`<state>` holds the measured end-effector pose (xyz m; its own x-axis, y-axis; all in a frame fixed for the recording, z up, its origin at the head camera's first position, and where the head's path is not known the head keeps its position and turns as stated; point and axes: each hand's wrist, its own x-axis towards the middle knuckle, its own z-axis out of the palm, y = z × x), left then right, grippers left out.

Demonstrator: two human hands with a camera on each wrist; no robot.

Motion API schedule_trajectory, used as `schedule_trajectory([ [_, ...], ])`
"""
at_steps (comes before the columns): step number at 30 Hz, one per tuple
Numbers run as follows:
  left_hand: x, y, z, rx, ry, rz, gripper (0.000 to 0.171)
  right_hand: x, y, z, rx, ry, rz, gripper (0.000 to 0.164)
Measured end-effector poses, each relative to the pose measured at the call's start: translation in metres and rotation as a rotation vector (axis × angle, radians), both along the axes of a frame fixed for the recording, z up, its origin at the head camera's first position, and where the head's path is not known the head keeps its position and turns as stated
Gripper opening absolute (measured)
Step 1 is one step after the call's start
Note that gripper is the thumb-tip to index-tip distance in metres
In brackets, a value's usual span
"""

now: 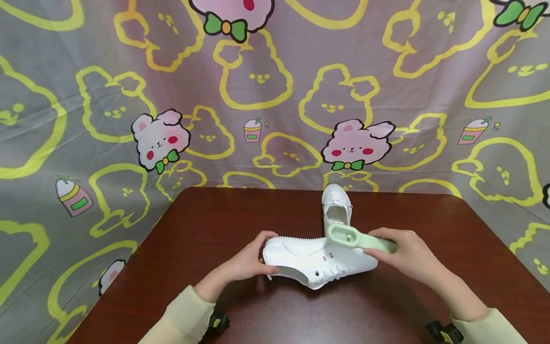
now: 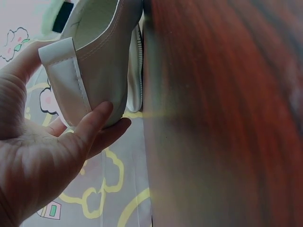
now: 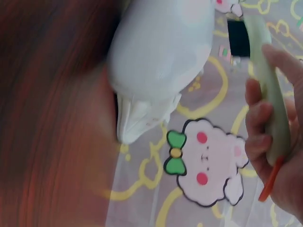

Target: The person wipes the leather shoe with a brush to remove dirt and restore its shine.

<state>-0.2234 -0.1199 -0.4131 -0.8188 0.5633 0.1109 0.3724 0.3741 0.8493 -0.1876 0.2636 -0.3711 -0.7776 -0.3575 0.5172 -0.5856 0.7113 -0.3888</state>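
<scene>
A white lace-up shoe lies tipped on its side, its opening facing the near edge of the table. My left hand grips it by the heel, thumb and fingers on opposite sides. In my right hand is a pale green brush with dark bristles, held by its handle. The brush head is over the upper side of the shoe in the head view. From the right wrist, a gap shows between bristles and shoe. An orange loop hangs at the handle's end.
A second white shoe stands upright behind the first, toe pointing to the back edge. Both are on a dark reddish-brown table. A grey cartoon-print cloth hangs behind and beside the table.
</scene>
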Motion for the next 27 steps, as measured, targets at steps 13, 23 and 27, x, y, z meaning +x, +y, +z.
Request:
schedule_trajectory([
  [13,-0.001,0.002,0.003,0.005,0.001,-0.008,0.071,0.001,-0.01,0.006,0.087,-0.136,0.07,0.023],
  [23,-0.001,0.001,0.0,-0.008,0.018,-0.011,0.071,-0.006,-0.004,0.007,0.045,-0.012,-0.104,0.024],
  [27,0.005,0.002,0.009,0.003,0.022,-0.016,0.07,0.0,-0.011,0.007,0.018,-0.028,0.046,0.023],
])
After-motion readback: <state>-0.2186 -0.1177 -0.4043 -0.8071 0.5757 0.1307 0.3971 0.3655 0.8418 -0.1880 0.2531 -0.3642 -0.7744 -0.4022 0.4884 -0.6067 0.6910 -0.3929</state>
